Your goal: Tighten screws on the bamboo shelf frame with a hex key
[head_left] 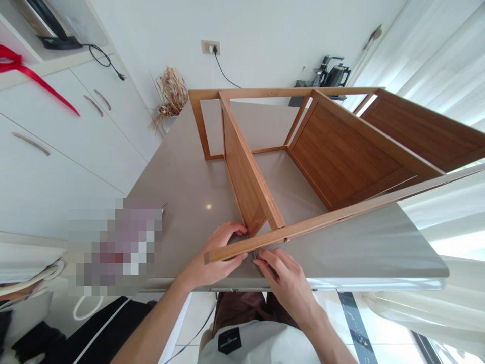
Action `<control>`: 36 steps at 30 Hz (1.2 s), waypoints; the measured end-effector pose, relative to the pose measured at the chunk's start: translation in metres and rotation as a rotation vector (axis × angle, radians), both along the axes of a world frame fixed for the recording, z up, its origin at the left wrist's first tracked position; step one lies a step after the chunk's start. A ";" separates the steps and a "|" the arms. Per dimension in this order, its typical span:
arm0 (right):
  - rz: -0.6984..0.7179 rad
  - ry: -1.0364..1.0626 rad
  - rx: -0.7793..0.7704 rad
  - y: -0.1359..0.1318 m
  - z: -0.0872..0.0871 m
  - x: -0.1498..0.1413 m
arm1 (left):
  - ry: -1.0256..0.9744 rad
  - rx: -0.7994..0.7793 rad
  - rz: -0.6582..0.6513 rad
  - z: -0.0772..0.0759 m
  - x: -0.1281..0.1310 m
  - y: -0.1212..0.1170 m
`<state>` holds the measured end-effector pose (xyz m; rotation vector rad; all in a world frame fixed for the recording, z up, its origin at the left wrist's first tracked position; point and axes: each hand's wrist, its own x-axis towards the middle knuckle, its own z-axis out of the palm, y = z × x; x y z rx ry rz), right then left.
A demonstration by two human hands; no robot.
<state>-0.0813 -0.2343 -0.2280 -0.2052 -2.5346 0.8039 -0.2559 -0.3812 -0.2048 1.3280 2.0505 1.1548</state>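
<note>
A brown wooden shelf rack [246, 169] lies on its side on a grey tabletop [182, 177]. My left hand [215, 255] is closed around the end of its near rail [235, 247], fingers on the far side and thumb on the near side. Close by, my right hand [286, 273] pinches a small metal fastener [254, 255] against the rail's near face, where a shelf panel [246, 167] meets it. Its tip is hidden, so I cannot tell how deep it sits. Another small fastener head [287, 239] shows on the rail to the right.
A blurred pinkish package [129, 232] lies at the table's left edge. White cabinets [76, 121] stand at left, with a dried plant [170, 93] beyond. A black kettle [337, 76] is at the back right, near white curtains [435, 60].
</note>
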 end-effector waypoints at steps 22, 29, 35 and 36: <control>-0.119 0.032 0.161 0.013 -0.002 0.000 | 0.128 0.014 0.040 -0.002 0.001 -0.001; -0.119 0.035 0.119 0.011 -0.002 0.005 | 0.124 0.022 0.053 -0.001 0.003 -0.002; -0.063 -0.060 0.116 0.011 0.000 0.009 | 0.089 -0.033 0.042 0.000 0.001 -0.001; -0.049 -0.084 0.117 0.011 0.001 0.009 | 0.081 -0.034 0.040 0.000 0.001 -0.001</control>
